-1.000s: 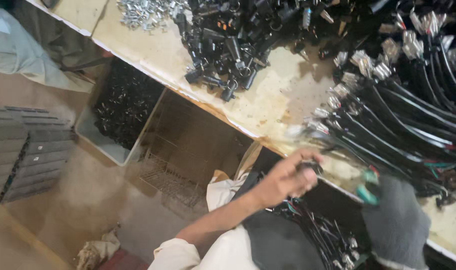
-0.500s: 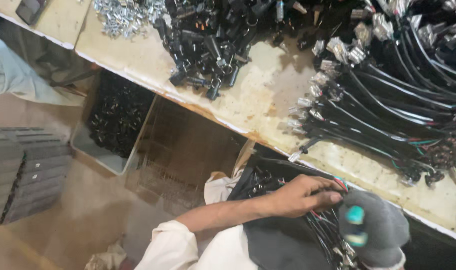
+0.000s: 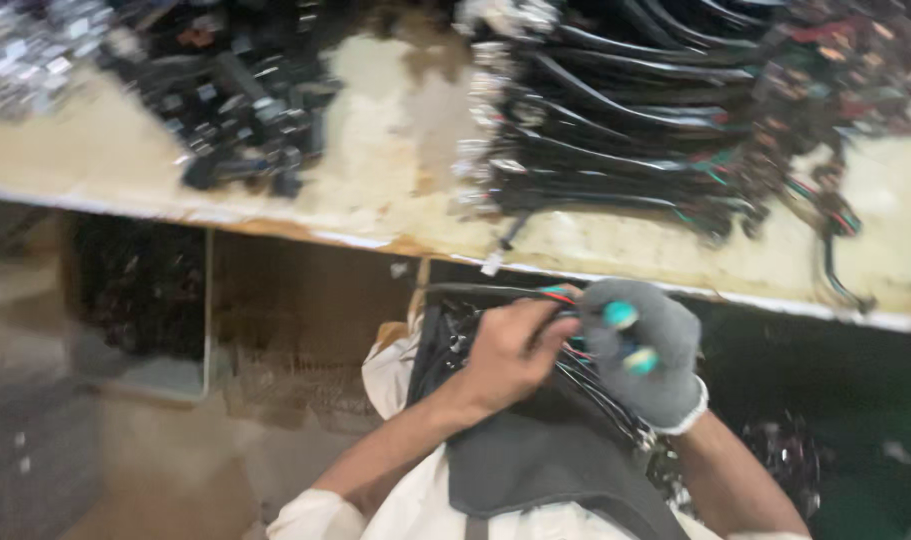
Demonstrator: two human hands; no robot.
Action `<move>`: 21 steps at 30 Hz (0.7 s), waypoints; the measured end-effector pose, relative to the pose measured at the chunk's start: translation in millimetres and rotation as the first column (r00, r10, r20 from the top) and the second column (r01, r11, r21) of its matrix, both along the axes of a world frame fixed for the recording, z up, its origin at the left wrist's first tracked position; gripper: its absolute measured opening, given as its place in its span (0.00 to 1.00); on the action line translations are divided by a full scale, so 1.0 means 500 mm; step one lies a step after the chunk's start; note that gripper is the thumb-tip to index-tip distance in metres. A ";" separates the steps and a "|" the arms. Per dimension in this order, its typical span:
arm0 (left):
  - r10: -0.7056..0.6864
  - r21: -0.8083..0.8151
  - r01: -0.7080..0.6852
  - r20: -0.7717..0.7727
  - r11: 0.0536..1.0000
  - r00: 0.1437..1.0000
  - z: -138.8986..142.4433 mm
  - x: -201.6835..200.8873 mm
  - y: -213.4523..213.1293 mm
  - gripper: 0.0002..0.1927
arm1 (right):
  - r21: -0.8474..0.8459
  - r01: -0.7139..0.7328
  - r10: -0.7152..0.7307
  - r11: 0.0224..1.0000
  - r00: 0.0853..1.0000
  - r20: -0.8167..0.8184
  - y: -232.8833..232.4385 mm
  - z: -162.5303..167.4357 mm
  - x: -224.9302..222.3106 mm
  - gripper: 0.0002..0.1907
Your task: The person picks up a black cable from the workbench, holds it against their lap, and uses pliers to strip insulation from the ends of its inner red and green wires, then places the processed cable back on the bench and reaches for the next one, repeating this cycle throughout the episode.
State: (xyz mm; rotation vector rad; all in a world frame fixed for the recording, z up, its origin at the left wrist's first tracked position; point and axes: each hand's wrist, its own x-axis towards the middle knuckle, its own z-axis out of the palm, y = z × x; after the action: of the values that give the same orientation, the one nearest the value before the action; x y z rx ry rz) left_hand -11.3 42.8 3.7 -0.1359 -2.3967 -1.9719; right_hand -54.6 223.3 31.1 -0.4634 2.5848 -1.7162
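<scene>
My bare left hand [image 3: 510, 350] is closed around a bundle of thin black wires [image 3: 475, 292] just below the front edge of the workbench [image 3: 375, 215]. Touching it on the right, my right hand [image 3: 640, 350] in a grey glove with teal fingertips grips the same bundle. More black wires lie on the dark apron [image 3: 535, 460] over my lap. A big heap of black cable harnesses [image 3: 625, 120] with coloured wire ends lies on the bench above my hands. The view is blurred.
A pile of small black connectors [image 3: 245, 100] and some shiny metal parts [image 3: 35, 50] sit on the bench at left. Under the bench stand a crate of black parts [image 3: 135, 290] and a brown cardboard box [image 3: 305, 330].
My left hand came down from the bench edge to my lap. The gloved right hand moved in from the right, and both hands now meet on the wires. The view swung right.
</scene>
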 end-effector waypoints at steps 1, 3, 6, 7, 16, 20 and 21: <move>-0.022 0.069 0.018 0.051 0.997 0.998 -0.001 0.000 -0.003 0.12 | -0.041 0.028 -0.030 0.999 0.998 -0.049 0.006 0.000 0.005 0.06; -0.081 0.170 0.055 0.149 0.984 0.986 -0.005 0.002 -0.012 0.14 | -0.450 0.148 -0.104 0.881 0.987 0.120 0.017 0.009 0.016 0.05; -0.166 0.257 0.133 0.111 0.957 0.980 -0.007 0.009 -0.019 0.15 | -0.893 0.369 0.076 0.257 0.914 0.400 0.009 0.025 0.028 0.04; -0.198 0.273 0.173 0.065 0.946 0.978 -0.006 0.010 -0.018 0.15 | -0.905 0.372 0.138 0.206 0.905 0.403 0.001 0.027 0.030 0.04; -0.175 0.059 0.190 -0.202 0.980 0.964 0.044 -0.015 0.000 0.18 | -0.861 0.495 0.333 0.113 0.798 0.502 0.010 0.010 -0.003 0.05; -0.528 -0.654 0.503 0.183 0.564 0.829 0.062 -0.008 -0.045 0.28 | 0.193 0.310 -0.304 0.931 0.951 -0.061 0.032 0.066 -0.077 0.13; -0.513 -0.654 0.458 0.121 0.603 0.850 0.060 -0.017 -0.074 0.28 | 0.508 0.228 -0.112 0.831 0.962 -0.248 0.033 0.079 -0.101 0.14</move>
State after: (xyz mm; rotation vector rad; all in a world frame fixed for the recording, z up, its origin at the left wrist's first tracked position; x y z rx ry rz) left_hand -20.0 5.7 33.6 -0.9677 -3.1204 -1.0311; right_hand -105.1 239.9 70.6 -0.4113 3.1675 -0.9251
